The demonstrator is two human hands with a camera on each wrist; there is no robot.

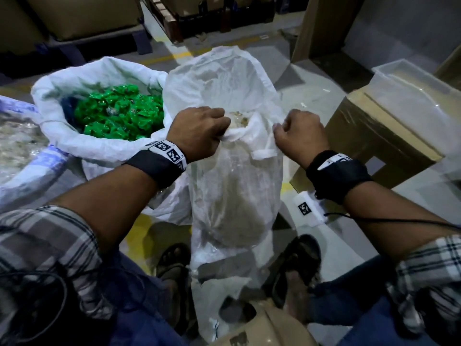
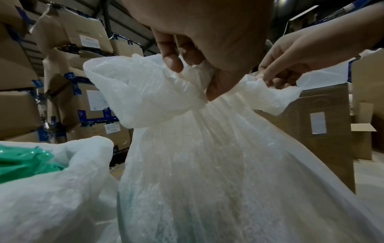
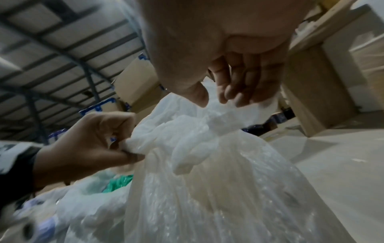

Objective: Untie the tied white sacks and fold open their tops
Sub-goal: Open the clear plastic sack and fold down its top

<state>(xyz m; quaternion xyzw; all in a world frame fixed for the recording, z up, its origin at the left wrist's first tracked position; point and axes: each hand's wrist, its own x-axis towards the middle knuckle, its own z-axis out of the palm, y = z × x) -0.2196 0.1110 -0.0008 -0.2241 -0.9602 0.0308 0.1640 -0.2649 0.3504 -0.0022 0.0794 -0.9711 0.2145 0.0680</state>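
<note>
White sack (image 1: 232, 196) is standing on the floor between the person's feet, its thin, soft, slippery plastic bunching at the knot (image 2: 199, 105), where the left hand (image 1: 199, 131) is pinching one twisted tail and the right hand (image 1: 301, 136) is pinching the other.

Stacked cardboard boxes (image 2: 97, 102), grey floor (image 1: 311, 78), dim light
</note>
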